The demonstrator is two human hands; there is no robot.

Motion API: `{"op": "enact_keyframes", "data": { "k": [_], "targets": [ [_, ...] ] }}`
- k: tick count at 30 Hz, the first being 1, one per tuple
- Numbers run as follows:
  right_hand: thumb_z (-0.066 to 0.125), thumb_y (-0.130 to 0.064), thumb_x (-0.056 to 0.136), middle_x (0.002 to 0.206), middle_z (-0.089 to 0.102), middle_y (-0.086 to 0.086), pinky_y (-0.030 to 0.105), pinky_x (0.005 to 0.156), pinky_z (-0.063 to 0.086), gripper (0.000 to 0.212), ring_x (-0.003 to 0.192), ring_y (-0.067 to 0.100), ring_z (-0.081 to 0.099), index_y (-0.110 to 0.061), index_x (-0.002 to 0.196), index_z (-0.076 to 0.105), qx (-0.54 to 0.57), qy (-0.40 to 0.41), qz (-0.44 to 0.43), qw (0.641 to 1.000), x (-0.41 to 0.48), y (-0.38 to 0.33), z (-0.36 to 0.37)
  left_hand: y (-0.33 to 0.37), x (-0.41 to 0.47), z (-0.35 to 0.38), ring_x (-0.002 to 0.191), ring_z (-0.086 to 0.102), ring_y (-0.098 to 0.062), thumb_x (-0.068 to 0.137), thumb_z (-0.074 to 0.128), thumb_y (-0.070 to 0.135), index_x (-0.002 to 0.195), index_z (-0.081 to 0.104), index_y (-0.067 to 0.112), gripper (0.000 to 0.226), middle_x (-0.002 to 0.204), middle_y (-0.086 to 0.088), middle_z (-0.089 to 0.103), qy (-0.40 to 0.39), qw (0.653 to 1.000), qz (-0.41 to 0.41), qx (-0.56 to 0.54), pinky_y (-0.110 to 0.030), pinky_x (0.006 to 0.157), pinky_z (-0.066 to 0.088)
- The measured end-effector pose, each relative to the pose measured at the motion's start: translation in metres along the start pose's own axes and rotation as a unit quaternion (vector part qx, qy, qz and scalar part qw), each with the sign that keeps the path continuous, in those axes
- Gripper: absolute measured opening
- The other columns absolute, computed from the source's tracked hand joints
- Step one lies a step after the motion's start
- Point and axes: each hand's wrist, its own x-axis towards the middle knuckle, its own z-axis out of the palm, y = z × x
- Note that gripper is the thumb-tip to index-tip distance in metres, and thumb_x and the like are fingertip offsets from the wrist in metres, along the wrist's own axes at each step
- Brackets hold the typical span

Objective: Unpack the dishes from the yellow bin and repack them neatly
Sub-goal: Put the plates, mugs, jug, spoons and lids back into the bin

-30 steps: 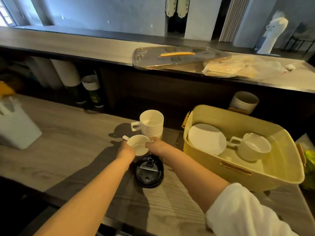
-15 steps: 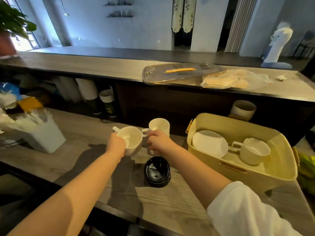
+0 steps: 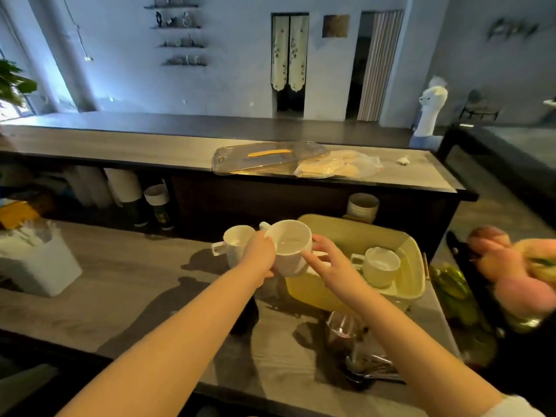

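Note:
My left hand (image 3: 259, 253) grips a white cup (image 3: 290, 246) lifted above the counter, over the near left corner of the yellow bin (image 3: 412, 251). My right hand (image 3: 326, 260) is beside the cup with fingers spread, its fingertips touching the cup's right side. Another white mug (image 3: 236, 243) stands on the wooden counter to the left, its handle pointing left. Inside the bin sits a white mug (image 3: 380, 266); the plate in the bin is mostly hidden behind the cup and my right hand.
A white container (image 3: 39, 263) stands at the counter's left. A glass (image 3: 341, 329) and metal cutlery (image 3: 373, 368) lie near the front right. The bin's clear lid (image 3: 264, 156) and a plastic bag (image 3: 337, 167) rest on the raised bar. Fruit (image 3: 511, 266) sits at the right.
My left hand has carried the white cup up and to the right, from beside the standing mug toward the yellow bin. My right hand let go of that mug and followed. The view tilted up.

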Motion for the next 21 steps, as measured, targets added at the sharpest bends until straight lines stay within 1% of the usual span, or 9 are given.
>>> {"op": "enact_keyframes", "data": {
  "k": [3, 4, 7, 8, 11, 13, 16, 19, 21],
  "targets": [
    [0.035, -0.046, 0.099, 0.118, 0.056, -0.012, 0.021, 0.086, 0.039, 0.031, 0.112, 0.007, 0.052, -0.034, 0.123, 0.050, -0.023, 0.060, 0.026, 0.998, -0.005, 0.039, -0.047, 0.003, -0.002, 0.058, 0.106, 0.052, -0.028, 0.102, 0.031, 0.029, 0.140, 0.038, 0.024, 0.040, 0.132, -0.010, 0.049, -0.063, 0.998, 0.002, -0.004, -0.037, 0.063, 0.054],
    [0.033, -0.042, 0.101, 0.115, 0.056, -0.010, 0.023, 0.087, 0.039, 0.029, 0.110, 0.009, 0.053, -0.032, 0.120, 0.051, -0.031, 0.081, 0.044, 0.995, -0.006, 0.048, -0.056, 0.003, -0.002, 0.070, 0.105, 0.051, -0.027, 0.102, 0.032, 0.030, 0.141, 0.038, 0.026, 0.039, 0.131, -0.008, 0.049, -0.072, 0.997, 0.001, -0.008, -0.035, 0.064, 0.054],
    [0.031, -0.034, 0.103, 0.107, 0.050, -0.006, 0.025, 0.086, 0.033, 0.018, 0.100, 0.009, 0.051, -0.030, 0.111, 0.046, -0.018, 0.170, 0.096, 0.980, -0.004, 0.068, -0.080, 0.006, 0.006, 0.117, 0.110, 0.050, -0.028, 0.102, 0.033, 0.029, 0.140, 0.040, 0.023, 0.039, 0.129, -0.007, 0.049, -0.096, 0.995, 0.017, 0.018, -0.044, 0.083, 0.054],
    [0.032, -0.032, 0.103, 0.106, 0.049, -0.006, 0.024, 0.085, 0.033, 0.017, 0.097, 0.008, 0.050, -0.029, 0.111, 0.046, -0.009, 0.213, 0.103, 0.972, -0.002, 0.076, -0.085, 0.007, 0.010, 0.134, 0.112, 0.051, -0.029, 0.102, 0.032, 0.028, 0.140, 0.040, 0.022, 0.039, 0.131, -0.008, 0.050, -0.106, 0.994, 0.026, 0.027, -0.045, 0.085, 0.054],
    [0.033, -0.030, 0.103, 0.118, 0.044, -0.008, 0.019, 0.089, 0.033, 0.034, 0.108, 0.004, 0.043, -0.018, 0.133, 0.043, -0.011, 0.298, 0.098, 0.950, -0.004, 0.091, -0.090, 0.007, 0.025, 0.168, 0.104, 0.052, -0.026, 0.103, 0.030, 0.028, 0.143, 0.037, 0.022, 0.041, 0.129, -0.007, 0.051, -0.111, 0.991, 0.053, 0.041, -0.042, 0.079, 0.054],
    [0.035, -0.029, 0.103, 0.128, 0.042, -0.009, 0.010, 0.088, 0.030, 0.039, 0.115, 0.002, 0.039, -0.017, 0.140, 0.037, -0.016, 0.312, 0.075, 0.947, -0.006, 0.107, -0.095, 0.005, 0.040, 0.195, 0.101, 0.053, -0.023, 0.103, 0.031, 0.032, 0.144, 0.036, 0.024, 0.042, 0.128, -0.006, 0.052, -0.110, 0.990, 0.072, 0.053, -0.038, 0.076, 0.055],
    [0.037, -0.026, 0.102, 0.133, 0.042, -0.007, 0.003, 0.088, 0.030, 0.040, 0.120, 0.001, 0.039, -0.019, 0.141, 0.037, -0.026, 0.316, 0.062, 0.946, -0.003, 0.126, -0.092, 0.003, 0.057, 0.222, 0.099, 0.056, -0.024, 0.102, 0.031, 0.032, 0.140, 0.042, 0.022, 0.040, 0.122, -0.006, 0.056, -0.117, 0.986, 0.099, 0.072, -0.043, 0.084, 0.055],
    [0.040, -0.028, 0.100, 0.144, 0.035, -0.001, 0.016, 0.091, 0.038, 0.045, 0.125, 0.009, 0.041, -0.023, 0.144, 0.030, -0.139, 0.277, 0.077, 0.948, 0.007, 0.141, -0.084, -0.002, 0.074, 0.247, 0.090, 0.056, -0.021, 0.102, 0.032, 0.028, 0.131, 0.048, 0.018, 0.034, 0.110, -0.006, 0.059, -0.119, 0.982, 0.115, 0.092, -0.038, 0.080, 0.052],
    [0.047, -0.020, 0.097, 0.148, 0.030, 0.005, 0.024, 0.093, 0.044, 0.054, 0.129, 0.017, 0.041, -0.020, 0.146, 0.025, -0.212, 0.256, 0.082, 0.939, 0.013, 0.145, -0.085, -0.004, 0.082, 0.259, 0.090, 0.058, -0.024, 0.102, 0.033, 0.025, 0.126, 0.052, 0.014, 0.032, 0.109, -0.008, 0.060, -0.111, 0.981, 0.115, 0.110, -0.037, 0.077, 0.052]
  ]
}}
